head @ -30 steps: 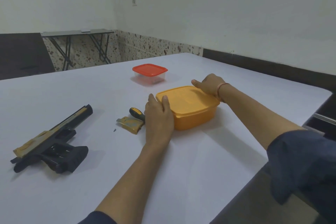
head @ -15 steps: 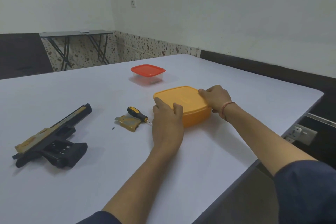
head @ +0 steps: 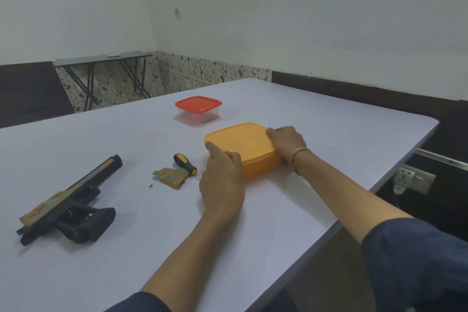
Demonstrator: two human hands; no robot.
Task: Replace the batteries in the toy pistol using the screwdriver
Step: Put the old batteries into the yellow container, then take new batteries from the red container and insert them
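Two hands on orange box (head: 243, 144), rt of centre on white table (head: 101, 273); grips near-left corner w/ left hand (head: 222, 180), thumb up along lid edge, fingers curled on top; clamps far-right edge w/ right hand (head: 287, 143), fingers bent over the rim, thin bracelet (head: 300, 153) at wrist; lid on, sitting flat. Off at left of table, toy pistol (head: 68, 200) flat on its side, well apart from both hands; barrel aimed away twd far edge, black grip end nearest camera; tan & black body. Btwn pistol and box, screwdriver (head: 184, 162), just left of left hand; black-yellow handle away, tip twd the hand; can't tell if touching. Right beside the shaft, tan cover piece (head: 171, 177), touching or overlapping it; just left of that, tiny screw (head: 151, 186) loose on table. Beyond orange box and apart from it, clear tub (head: 198, 109) w/ red lid on; sthg inside, too blurry to tell. Dark sleeve (head: 417, 261) on rt arm; wall socket (head: 414, 178) below table edge at rt; folding table (head: 101, 58) by far wall.
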